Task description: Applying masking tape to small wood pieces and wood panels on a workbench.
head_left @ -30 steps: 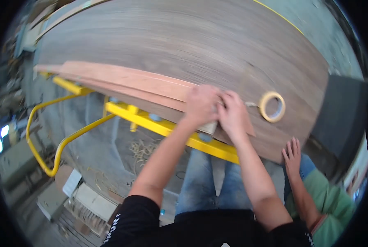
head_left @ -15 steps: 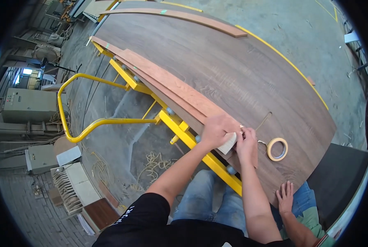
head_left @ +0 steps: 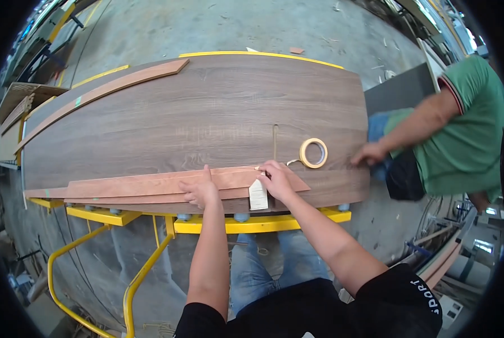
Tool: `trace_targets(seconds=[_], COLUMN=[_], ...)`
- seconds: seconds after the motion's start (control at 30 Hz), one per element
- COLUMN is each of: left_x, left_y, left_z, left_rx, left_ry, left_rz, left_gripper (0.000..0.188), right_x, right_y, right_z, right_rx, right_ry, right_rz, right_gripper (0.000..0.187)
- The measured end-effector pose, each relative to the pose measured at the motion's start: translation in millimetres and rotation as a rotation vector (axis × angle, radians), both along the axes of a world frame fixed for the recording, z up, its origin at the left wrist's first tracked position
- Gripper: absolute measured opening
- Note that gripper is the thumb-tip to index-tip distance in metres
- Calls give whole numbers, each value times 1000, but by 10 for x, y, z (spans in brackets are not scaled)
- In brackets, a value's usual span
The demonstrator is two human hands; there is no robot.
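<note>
A stack of reddish-brown wooden strips [head_left: 122,188] lies along the near edge of a dark wood-grain panel [head_left: 223,107]. My left hand [head_left: 201,190] rests on the strips with its fingers spread, holding nothing. Over the strips' right part hangs a white paper label [head_left: 258,195], its lower end past their near edge. My right hand [head_left: 275,180] pinches at the label's upper right side, fingertips bent together. Just right of that hand lies a roll of cream masking tape [head_left: 303,153], a short loose end reaching toward the strips.
A yellow-framed trolley [head_left: 257,225] with rollers carries the panel; its yellow handle [head_left: 129,293] sticks out at lower left. Another wooden strip [head_left: 111,92] lies along the far left edge. A co-worker in a green shirt [head_left: 460,135] stands at the right end, one hand near the panel.
The view has swung to the right. My left hand has left the label, moved left along the strips and opened. The co-worker's hand has come off the panel.
</note>
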State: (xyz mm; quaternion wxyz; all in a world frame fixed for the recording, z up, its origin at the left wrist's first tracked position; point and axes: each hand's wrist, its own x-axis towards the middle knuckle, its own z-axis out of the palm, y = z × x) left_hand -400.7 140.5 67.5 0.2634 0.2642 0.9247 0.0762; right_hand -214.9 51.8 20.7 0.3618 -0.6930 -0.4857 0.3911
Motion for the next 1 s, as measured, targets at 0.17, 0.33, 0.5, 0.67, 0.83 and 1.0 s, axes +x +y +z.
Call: trace_targets(seconds=[0.17,0.33,0.5,0.67,0.83,1.0], left_x=[29,9,-3,-43,-141,-284], left_y=[35,-43,-64,-77,-147,-349], left_z=[94,120,117,11,-104,-306], left_rx=[-99,46,152,126,48,11], left_ry=[-14,-82,-150,-124,64,283], left_rz=[21,1,22,-27,-142,-368], left_gripper=[102,97,96,105,103,98], right_x=[-71,-164,-307,-326,-235,-177], right_y=[-46,-98,-103,-166,-139,-133], right_z=[138,128,109,-8,63,8], right_rx=[-50,-29,-45,-13,-135,-186], right_ry=[-67,-74,202,329,484,488], right_rz=[-24,-90,-362,-404,-433,-404], right_gripper=[26,34,42,46,49,48])
